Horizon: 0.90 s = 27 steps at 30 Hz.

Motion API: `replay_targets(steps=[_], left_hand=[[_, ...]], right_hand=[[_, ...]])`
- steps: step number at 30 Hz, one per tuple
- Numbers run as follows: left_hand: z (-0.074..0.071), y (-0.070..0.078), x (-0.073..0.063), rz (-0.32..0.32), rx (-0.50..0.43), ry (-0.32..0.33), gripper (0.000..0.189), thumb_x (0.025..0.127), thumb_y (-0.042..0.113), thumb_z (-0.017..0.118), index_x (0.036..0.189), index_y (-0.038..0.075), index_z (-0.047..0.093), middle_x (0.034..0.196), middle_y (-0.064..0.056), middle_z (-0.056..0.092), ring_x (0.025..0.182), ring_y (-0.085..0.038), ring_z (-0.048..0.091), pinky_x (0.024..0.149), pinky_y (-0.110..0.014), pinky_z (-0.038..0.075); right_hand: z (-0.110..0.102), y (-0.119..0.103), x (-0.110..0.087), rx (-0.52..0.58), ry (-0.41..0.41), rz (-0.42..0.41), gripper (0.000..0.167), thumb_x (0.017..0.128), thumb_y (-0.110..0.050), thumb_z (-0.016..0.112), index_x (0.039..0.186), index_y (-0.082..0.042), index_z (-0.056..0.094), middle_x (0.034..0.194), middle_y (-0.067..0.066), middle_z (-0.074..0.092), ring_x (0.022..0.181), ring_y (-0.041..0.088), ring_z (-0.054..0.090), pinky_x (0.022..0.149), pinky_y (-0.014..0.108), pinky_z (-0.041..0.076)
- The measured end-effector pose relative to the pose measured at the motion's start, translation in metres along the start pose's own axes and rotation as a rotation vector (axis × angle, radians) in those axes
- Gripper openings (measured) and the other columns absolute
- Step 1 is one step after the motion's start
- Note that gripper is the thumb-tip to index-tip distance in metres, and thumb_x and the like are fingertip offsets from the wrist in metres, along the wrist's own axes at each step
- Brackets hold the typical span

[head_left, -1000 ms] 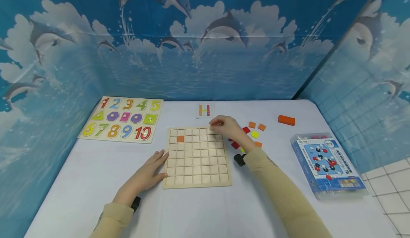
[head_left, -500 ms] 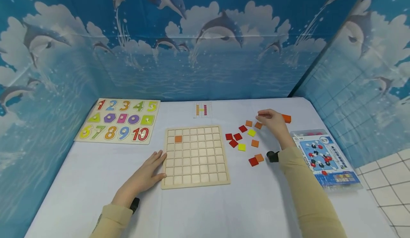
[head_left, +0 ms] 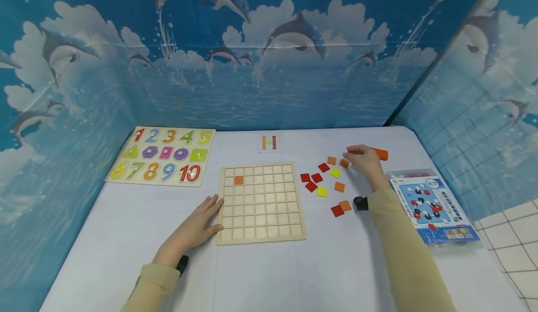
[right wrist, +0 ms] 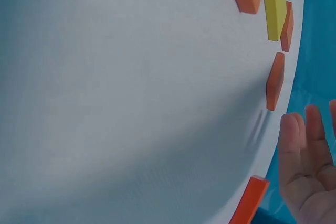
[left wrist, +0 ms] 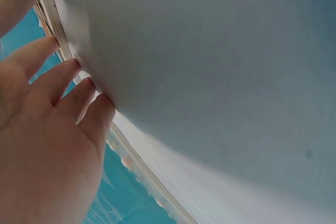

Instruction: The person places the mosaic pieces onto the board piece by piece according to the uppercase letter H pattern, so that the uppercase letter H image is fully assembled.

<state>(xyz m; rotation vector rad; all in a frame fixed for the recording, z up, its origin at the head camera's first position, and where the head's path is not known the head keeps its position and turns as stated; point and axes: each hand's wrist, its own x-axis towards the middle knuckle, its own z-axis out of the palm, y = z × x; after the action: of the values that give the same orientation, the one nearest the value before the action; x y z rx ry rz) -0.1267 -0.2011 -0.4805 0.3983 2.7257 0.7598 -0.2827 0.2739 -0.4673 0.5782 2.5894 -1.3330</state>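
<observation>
My left hand [head_left: 196, 225] lies at the left edge of a wooden grid board [head_left: 260, 243], its fingers extended and fingertips right at the rim. In the left wrist view these fingers [left wrist: 100, 114] line the board's side. One orange square tile [head_left: 238, 180] sits in an upper-left cell. Over at the right, my right hand [head_left: 364, 161] hovers above the table with loosely bent fingers, just beside an orange tile [head_left: 344, 163]. No object shows between those fingers [right wrist: 289, 140] in the right wrist view. An orange-red block [head_left: 381, 154] is partly hidden behind this hand.
Loose red tiles [head_left: 311, 187], yellow tiles [head_left: 322, 192] and orange ones lie between board and right hand. A small pattern card [head_left: 271, 142] lies behind the board. A number puzzle [head_left: 159, 158] is at the back left, a plastic boxed molecule set [head_left: 433, 207] at the right.
My right hand has moved from the board's upper-right corner to the right, past the loose tiles, and then stayed near the orange-red block. The left hand stays at the board's edge.
</observation>
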Motion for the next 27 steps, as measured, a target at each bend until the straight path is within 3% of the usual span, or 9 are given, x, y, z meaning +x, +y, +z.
replay_targets(steps=[4, 8, 10, 12, 27], left_hand=[[0.003, -0.001, 0.000, -0.015, 0.006, -0.004, 0.072, 0.094, 0.027, 0.067, 0.154, 0.009, 0.032, 0.163, -0.016, 0.022, 0.151, -0.039, 0.015, 0.120, -0.058, 0.023], [0.006, -0.003, -0.001, -0.022, 0.005, 0.000, 0.073, 0.094, 0.028, 0.067, 0.155, 0.010, 0.031, 0.163, -0.016, 0.022, 0.151, -0.039, 0.015, 0.120, -0.058, 0.023], [0.006, -0.004, -0.001, -0.021, 0.003, 0.004, 0.073, 0.094, 0.028, 0.067, 0.155, 0.010, 0.031, 0.163, -0.016, 0.022, 0.151, -0.039, 0.015, 0.120, -0.058, 0.023], [0.006, -0.006, -0.001, -0.021, 0.006, 0.005, 0.073, 0.094, 0.028, 0.067, 0.155, 0.010, 0.031, 0.163, -0.015, 0.021, 0.151, -0.039, 0.014, 0.120, -0.057, 0.023], [0.001, -0.007, 0.004, 0.009, 0.018, 0.007, 0.072, 0.094, 0.028, 0.067, 0.154, 0.007, 0.033, 0.162, -0.017, 0.023, 0.151, -0.039, 0.016, 0.120, -0.057, 0.024]], right_hand=[[0.001, -0.006, -0.005, -0.050, -0.026, 0.063, 0.050, 0.098, -0.032, 0.062, 0.141, -0.009, 0.049, 0.141, 0.018, 0.050, 0.116, 0.031, 0.051, 0.080, 0.026, 0.055], [0.004, -0.007, -0.007, -0.140, -0.118, 0.064, 0.057, 0.099, -0.031, 0.059, 0.148, -0.006, 0.039, 0.147, 0.022, 0.042, 0.127, 0.037, 0.041, 0.108, 0.047, 0.045], [0.005, -0.006, -0.007, -0.172, -0.159, 0.035, 0.061, 0.099, -0.030, 0.058, 0.150, -0.004, 0.035, 0.150, 0.025, 0.037, 0.131, 0.040, 0.036, 0.116, 0.055, 0.034], [0.006, -0.005, -0.006, -0.178, -0.173, 0.012, 0.061, 0.099, -0.030, 0.058, 0.150, -0.003, 0.035, 0.150, 0.026, 0.036, 0.131, 0.041, 0.035, 0.117, 0.057, 0.031], [0.015, -0.006, -0.005, -0.297, -0.042, -0.043, 0.037, 0.098, -0.013, 0.058, 0.130, 0.006, 0.053, 0.126, 0.026, 0.048, 0.108, 0.037, 0.047, 0.101, 0.049, 0.048]])
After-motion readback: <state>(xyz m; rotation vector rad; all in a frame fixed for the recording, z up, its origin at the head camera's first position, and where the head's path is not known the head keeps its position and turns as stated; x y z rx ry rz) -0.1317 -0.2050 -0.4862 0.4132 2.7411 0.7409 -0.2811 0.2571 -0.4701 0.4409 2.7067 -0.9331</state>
